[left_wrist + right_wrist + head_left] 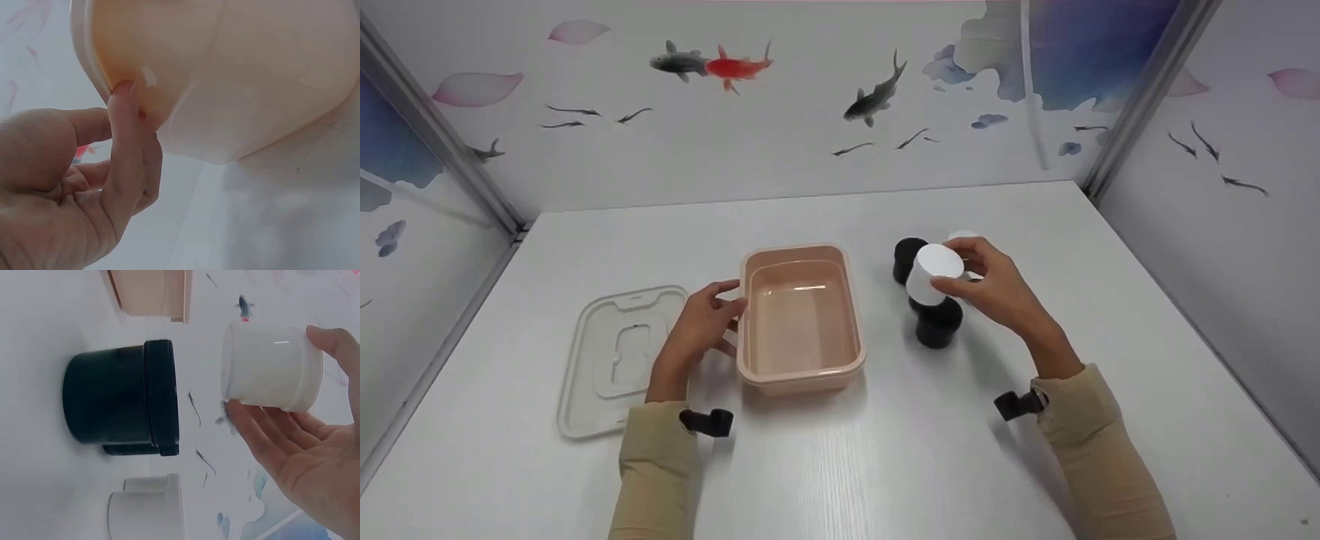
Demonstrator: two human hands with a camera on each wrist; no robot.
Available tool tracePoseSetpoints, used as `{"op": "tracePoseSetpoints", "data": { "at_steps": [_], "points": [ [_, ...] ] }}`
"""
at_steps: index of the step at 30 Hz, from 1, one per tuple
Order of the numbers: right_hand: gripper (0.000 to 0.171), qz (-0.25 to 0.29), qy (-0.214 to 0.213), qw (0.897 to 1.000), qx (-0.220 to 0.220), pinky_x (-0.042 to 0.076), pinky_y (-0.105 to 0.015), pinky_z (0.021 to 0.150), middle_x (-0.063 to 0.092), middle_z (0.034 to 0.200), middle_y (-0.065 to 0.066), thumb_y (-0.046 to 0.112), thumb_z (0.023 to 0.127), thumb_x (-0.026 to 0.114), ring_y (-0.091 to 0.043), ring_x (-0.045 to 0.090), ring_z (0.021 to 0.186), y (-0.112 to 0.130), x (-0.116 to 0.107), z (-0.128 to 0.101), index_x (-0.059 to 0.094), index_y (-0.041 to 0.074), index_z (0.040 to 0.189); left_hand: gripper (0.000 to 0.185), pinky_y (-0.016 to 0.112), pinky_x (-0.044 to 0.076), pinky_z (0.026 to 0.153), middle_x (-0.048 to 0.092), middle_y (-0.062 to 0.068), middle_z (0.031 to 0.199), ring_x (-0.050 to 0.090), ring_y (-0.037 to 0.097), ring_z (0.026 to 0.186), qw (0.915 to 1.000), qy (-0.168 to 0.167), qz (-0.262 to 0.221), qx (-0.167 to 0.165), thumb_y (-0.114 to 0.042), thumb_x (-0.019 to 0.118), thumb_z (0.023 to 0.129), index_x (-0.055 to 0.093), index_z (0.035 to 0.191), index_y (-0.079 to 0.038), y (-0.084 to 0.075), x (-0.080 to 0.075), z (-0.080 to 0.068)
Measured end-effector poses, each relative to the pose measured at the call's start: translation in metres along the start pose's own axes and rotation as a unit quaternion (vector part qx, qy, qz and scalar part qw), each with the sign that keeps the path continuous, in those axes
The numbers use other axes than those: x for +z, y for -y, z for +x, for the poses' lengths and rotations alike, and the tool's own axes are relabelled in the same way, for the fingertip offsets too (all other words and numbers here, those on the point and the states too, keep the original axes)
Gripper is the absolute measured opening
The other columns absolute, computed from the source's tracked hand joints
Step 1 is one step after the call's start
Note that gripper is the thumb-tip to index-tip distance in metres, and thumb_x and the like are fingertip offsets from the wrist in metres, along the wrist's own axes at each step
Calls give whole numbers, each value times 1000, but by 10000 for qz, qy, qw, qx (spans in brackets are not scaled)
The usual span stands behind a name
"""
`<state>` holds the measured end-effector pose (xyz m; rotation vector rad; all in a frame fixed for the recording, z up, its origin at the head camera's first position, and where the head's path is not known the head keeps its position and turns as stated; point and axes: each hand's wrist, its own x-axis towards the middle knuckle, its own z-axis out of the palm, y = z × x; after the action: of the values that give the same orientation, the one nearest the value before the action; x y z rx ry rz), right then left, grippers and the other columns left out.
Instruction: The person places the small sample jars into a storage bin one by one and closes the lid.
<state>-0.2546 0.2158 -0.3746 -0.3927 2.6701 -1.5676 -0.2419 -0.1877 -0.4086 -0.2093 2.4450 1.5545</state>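
At the left end of the white desk (885, 450) lies a clear plastic lid (615, 360), flat and on its own, just beside the person's left hand (697, 330). That hand rests against the left wall of the pink tub (799, 319); from the wrist view its fingers (126, 140) lie fairly straight, the fingertip pressed to the rounded corner of the tub under the rim, so the grip there is loose and closes on nothing, only touching. The tub stands upright near the middle of the desk, open at the top, with nothing to be seen inside it. To its right stands a cluster of small jars: a black jar (937, 322) nearest the person, another black jar (907, 259) farther back, and a white standing jar (147, 514) beyond them, mostly hidden by the hand in the head view. Above this cluster the right hand (994, 289) holds a white jar (934, 274) clear of the desk, tilted on its side, with its flat end turned toward the person. Its grip is partly closed, fingers along one side of the jar and the thumb at its far end, pinching it lightly. Both sleeves are tan.
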Motion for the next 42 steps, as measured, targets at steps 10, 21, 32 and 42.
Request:
{"op": "tracePoseSetpoints", "data": {
  "at_steps": [10, 21, 32, 42],
  "points": [
    [66, 32, -167, 9999, -13, 51, -38, 98, 59, 138, -13, 29, 86, 80, -28, 60, 124, 12, 27, 3, 49, 6, 140, 54, 33, 64, 62, 61, 20, 127, 70, 22, 95, 10000, 44, -26, 52, -28, 51, 106, 36, 155, -14, 0, -3, -1],
    [64, 393, 211, 9990, -64, 53, -39, 104, 59, 141, -13, 23, 86, 80, -27, 59, 128, 21, 45, 11, 50, 6, 140, 54, 34, 64, 62, 61, 22, 126, 70, 23, 95, 9999, 31, -73, 114, -27, 51, 105, 36, 155, -13, 5, -4, -4],
    [66, 266, 542, 9980, -193, 52, -35, 96, 61, 137, -12, 22, 83, 82, -28, 61, 123, 49, 60, 26, 53, 7, 140, 54, 35, 64, 64, 60, 20, 128, 69, 24, 98, 9999, 75, -125, 71, -29, 51, 106, 36, 155, -15, 2, -2, -2],
    [71, -54, 568, 9984, 57, 53, -45, 102, 56, 141, -10, 29, 84, 81, -29, 56, 130, 72, 80, 42, 49, 10, 145, 53, 33, 64, 65, 60, 19, 128, 68, 24, 101, 9999, 125, -35, -88, -29, 52, 105, 36, 155, -17, 0, 0, 1]
  ]
}}
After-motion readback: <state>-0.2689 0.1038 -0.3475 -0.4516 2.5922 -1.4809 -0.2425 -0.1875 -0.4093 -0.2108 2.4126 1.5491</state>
